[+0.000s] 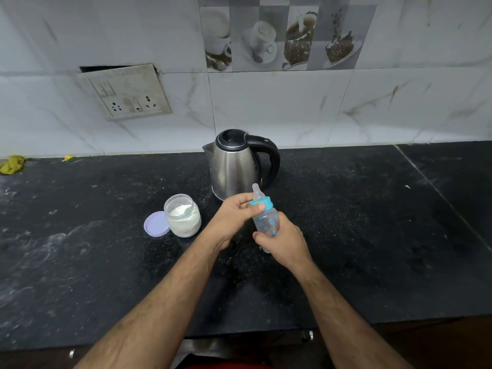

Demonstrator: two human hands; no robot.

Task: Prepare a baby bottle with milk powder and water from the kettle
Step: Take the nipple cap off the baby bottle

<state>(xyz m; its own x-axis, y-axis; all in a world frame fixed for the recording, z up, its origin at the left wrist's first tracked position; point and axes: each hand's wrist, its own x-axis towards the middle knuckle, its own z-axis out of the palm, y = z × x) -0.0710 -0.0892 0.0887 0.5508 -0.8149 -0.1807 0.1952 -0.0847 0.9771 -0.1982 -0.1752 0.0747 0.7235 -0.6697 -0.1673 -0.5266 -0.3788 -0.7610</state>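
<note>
I hold the clear plastic baby bottle with blue leaf prints (267,222) above the black speckled stone countertop (372,235), in front of the kettle. Its interior looks empty, though I cannot tell for certain through the tinted wall. Its long axis tilts slightly, base toward me and translucent silicone teat (257,191) pointing up and away, toward the wall. The turquoise screw collar (262,204) sits on the neck.

My right hand (283,242) wraps around the lower body of the bottle, fingers curled against its base. My left hand (234,217) pinches the collar, thumb on the near side and fingers behind it.

1 clear glass jar (183,215) stands upright to the left of my hands, uncapped and mostly full of white powder. Its round lilac plastic lid (156,224) lies beside it, touching its left side.

1 stainless steel electric kettle with black lid and handle (234,163) stands behind the bottle, lid closed, spout left, handle right. Its contents are hidden.
</note>
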